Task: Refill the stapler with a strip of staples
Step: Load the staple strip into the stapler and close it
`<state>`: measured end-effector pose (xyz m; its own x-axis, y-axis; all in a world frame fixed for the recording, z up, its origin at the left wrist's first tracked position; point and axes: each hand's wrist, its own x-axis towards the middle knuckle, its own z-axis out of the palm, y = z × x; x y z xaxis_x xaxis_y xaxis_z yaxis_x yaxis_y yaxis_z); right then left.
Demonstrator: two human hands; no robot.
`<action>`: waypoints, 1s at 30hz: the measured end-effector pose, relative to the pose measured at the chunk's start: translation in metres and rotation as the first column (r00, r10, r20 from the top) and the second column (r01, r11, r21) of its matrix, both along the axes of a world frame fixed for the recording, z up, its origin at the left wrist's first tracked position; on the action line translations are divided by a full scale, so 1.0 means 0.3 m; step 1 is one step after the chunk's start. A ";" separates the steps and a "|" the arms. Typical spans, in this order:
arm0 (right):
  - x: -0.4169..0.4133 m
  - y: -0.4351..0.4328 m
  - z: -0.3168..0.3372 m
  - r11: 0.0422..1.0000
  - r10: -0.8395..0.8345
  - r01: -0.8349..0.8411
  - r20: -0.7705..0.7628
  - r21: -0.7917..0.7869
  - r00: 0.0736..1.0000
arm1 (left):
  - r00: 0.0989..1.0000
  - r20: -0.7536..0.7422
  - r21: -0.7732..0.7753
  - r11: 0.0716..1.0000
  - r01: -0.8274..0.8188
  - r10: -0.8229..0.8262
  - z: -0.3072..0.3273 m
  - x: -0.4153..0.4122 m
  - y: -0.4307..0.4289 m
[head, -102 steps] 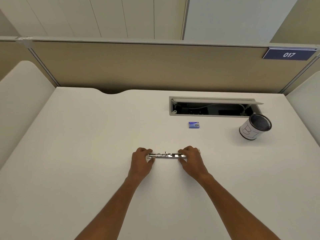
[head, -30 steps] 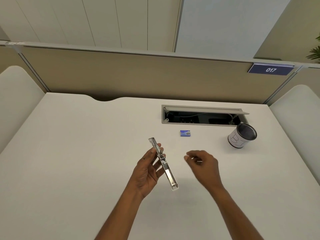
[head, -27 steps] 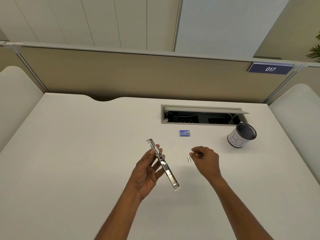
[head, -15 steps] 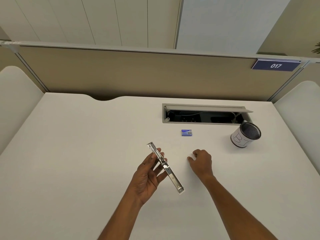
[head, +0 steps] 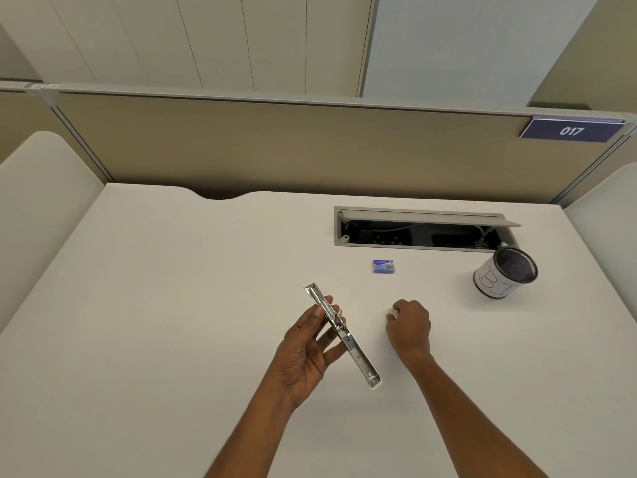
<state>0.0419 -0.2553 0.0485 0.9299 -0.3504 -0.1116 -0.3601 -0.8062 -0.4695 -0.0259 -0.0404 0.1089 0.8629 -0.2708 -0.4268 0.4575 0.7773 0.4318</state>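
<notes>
My left hand (head: 305,351) holds a silver stapler (head: 344,338) a little above the white desk (head: 155,305). The stapler is swung open into one long bar that runs diagonally from far left to near right. My thumb and fingers grip it near its hinge. To its right, my right hand (head: 410,327) rests on the desk, knuckles up and fingers curled down onto the surface. No staple strip shows; whatever is under those fingertips is hidden. A small blue staple box (head: 383,266) lies shut on the desk beyond both hands.
An open cable hatch (head: 422,229) is sunk into the desk at the back right. A mesh pen cup (head: 505,277) with a white label stands to its right. A beige partition (head: 275,150) closes off the desk's far side.
My right hand let a small staple strip fall on the desk, then came down over it with curled fingers. My left hand kept the open stapler nearly still.
</notes>
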 end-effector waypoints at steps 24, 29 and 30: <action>-0.019 0.087 0.142 0.960 -0.038 -0.007 0.155 0.279 0.987 | 1.000 0.008 -0.009 1.000 0.006 -0.006 0.005 -0.006 0.005; -0.044 0.140 0.305 0.822 -0.025 -0.105 0.219 0.559 0.975 | 0.999 0.038 0.006 1.000 0.030 -0.030 0.024 -0.009 0.002; -0.053 0.147 0.343 0.779 -0.025 -0.123 0.226 0.615 0.974 | 0.998 0.042 0.014 0.999 0.036 -0.037 0.030 -0.010 0.000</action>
